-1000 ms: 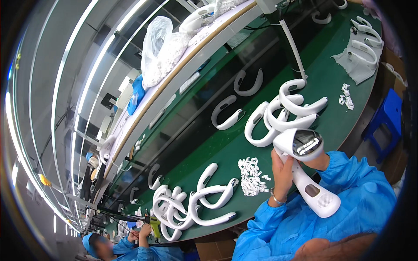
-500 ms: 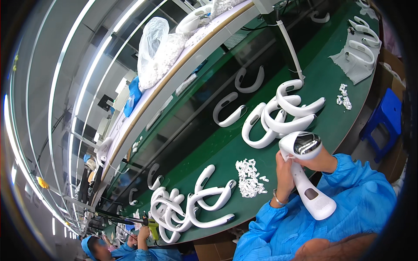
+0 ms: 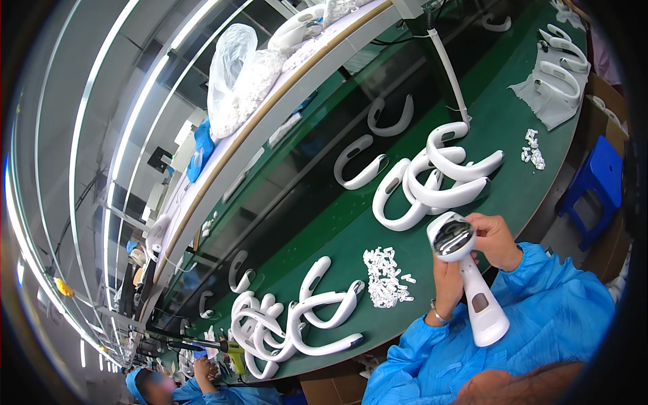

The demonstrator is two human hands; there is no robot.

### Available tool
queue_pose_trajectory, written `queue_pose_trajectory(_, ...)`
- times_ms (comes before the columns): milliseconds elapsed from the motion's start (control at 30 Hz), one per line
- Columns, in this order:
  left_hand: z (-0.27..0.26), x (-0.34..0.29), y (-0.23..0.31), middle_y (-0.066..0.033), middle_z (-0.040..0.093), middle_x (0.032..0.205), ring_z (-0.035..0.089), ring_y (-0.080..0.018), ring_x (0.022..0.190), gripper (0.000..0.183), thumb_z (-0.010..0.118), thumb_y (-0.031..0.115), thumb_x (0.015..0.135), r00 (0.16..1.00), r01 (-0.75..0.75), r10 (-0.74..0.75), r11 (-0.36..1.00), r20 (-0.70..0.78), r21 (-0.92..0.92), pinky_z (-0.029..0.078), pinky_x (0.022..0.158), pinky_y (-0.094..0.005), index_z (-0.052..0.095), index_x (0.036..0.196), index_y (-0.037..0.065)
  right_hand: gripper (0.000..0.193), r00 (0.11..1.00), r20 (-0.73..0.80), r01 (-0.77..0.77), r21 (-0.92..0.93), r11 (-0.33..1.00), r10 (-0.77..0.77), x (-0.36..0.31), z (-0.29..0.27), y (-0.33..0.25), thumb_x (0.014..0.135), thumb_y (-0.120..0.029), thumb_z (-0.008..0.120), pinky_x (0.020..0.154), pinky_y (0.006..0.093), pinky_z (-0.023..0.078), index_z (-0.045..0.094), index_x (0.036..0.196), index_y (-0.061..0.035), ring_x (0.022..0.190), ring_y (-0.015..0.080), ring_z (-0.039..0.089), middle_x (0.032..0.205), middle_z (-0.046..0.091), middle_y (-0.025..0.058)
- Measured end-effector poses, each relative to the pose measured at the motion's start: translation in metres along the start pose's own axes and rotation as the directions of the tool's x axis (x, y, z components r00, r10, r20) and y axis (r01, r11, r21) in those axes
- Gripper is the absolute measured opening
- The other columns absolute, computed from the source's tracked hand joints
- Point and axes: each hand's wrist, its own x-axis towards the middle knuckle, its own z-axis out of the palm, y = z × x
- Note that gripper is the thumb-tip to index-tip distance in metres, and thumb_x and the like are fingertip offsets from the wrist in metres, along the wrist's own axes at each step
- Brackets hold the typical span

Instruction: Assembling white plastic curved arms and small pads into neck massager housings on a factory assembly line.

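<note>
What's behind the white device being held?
Behind the white device, the blue gown shows around its lower end, and part of the left hand below its head. Hidden: the device's far side and whatever its head covers.

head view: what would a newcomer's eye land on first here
Probably the white device with a mirror-like end, held in the left hand at lower right, the right hand beside that end. Next, the heap of white curved pieces on the green table, lower centre-left, then the small white parts piled nearby.
</note>
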Motion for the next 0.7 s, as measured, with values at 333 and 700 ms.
queue_pose_trajectory(333, -0.009, -0.013, -0.015, -0.0081, 0.06, 0.103, 0.059, -0.0121, 0.086, 0.027, 0.052, 0.013, 0.092, 0.982, -0.132, 0.158, 0.967, -0.106, 0.217, 0.049, 0.073, -0.0253, 0.052, 0.116, 0.001, 0.01, 0.933, 0.012, 0.337, -0.377, 0.863, -0.359, -0.004, 0.005, 0.023, 0.068, 0.003, 0.07, 0.059, 0.0227, 0.044, 0.061, 0.073, 0.0008, 0.071, 0.0101, 0.054, 0.089, 0.056, 0.0047)
queue_pose_trajectory(700, 0.005, -0.011, 0.006, -0.0078, 0.061, 0.103, 0.059, -0.0128, 0.088, 0.028, 0.056, 0.011, 0.088, 0.95, -0.288, 0.312, 0.843, 0.023, 0.453, 0.049, 0.076, -0.0264, 0.053, 0.114, 0.001, 0.026, 0.965, 0.26, 0.03, -0.213, 0.977, 0.027, 0.003, -0.011, -0.009, 0.08, -0.004, 0.067, 0.077, 0.0261, 0.05, 0.062, 0.105, 0.0019, 0.087, 0.0107, 0.061, 0.098, 0.067, 0.0094)
